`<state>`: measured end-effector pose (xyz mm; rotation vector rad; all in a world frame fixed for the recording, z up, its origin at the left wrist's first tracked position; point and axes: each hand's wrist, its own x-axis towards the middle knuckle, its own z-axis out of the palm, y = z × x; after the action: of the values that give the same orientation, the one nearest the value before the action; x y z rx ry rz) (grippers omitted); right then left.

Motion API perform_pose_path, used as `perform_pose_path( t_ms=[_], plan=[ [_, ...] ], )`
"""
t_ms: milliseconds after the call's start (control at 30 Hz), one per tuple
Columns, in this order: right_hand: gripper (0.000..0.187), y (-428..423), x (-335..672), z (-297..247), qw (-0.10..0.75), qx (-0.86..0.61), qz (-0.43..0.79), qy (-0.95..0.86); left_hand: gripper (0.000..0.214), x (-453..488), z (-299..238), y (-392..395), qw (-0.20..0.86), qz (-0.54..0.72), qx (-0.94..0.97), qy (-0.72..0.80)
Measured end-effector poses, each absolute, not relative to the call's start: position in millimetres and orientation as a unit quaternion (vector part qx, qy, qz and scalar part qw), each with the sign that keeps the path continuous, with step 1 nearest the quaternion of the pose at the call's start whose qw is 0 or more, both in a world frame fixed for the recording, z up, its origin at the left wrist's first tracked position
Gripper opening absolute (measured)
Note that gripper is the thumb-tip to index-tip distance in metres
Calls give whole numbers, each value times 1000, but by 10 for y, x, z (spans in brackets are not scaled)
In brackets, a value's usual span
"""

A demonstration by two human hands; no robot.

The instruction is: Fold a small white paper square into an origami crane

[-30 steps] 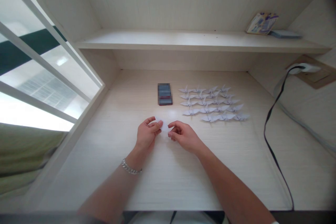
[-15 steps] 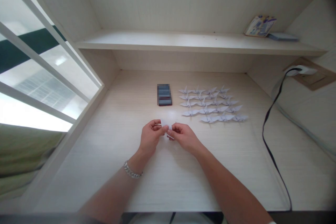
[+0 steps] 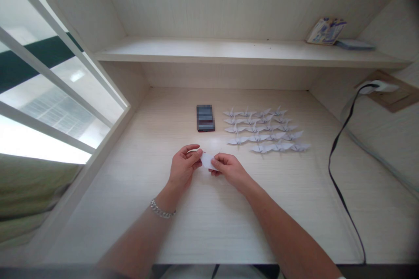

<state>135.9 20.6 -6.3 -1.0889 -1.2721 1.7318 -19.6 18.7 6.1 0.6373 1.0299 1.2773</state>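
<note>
A small folded piece of white paper is between my hands, just above the desk. My right hand pinches its right side, the thumb on top and the fingers curled beneath. At the paper's left edge, the thumb and fingertips of my left hand close on it, with the index finger stretched out above. Rows of white folded paper cranes lie to the right, beyond my right hand. A dark, pixelated flat object rests on the desk straight ahead of the paper.
The pale wooden desk has a shelf above its back. A colourful box and a flat bluish item sit on that shelf. From the wall socket, a black cable runs down the right side. White bars border the left.
My left hand has shifted left and its thumb has slid off the paper's middle, so more of the paper shows. My right hand stays nearly in place.
</note>
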Motion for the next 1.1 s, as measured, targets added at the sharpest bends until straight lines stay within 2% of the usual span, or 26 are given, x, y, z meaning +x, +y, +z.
perform_pose_path(
  t_ms=[133,267,467,767,933,1100],
  plan=[
    [30,202,1376,-48,386,-398,711,-432,31,-191,80,171,661,558,292,408],
    [32,177,1397,15,372,-383,738,-413,34,-184,101,149,675,545,305,392],
    [30,157,1394,59,363,-355,762,-403,27,-184,71,143,694,550,290,362],
    [30,170,1415,30,361,-362,748,-423,25,-161,96,137,697,537,286,381],
    [27,207,1410,-19,374,-413,648,-520,24,-169,48,142,649,532,350,417],
    [21,183,1391,16,444,-523,374,-625,28,-148,0,144,597,537,389,451]
  ],
)
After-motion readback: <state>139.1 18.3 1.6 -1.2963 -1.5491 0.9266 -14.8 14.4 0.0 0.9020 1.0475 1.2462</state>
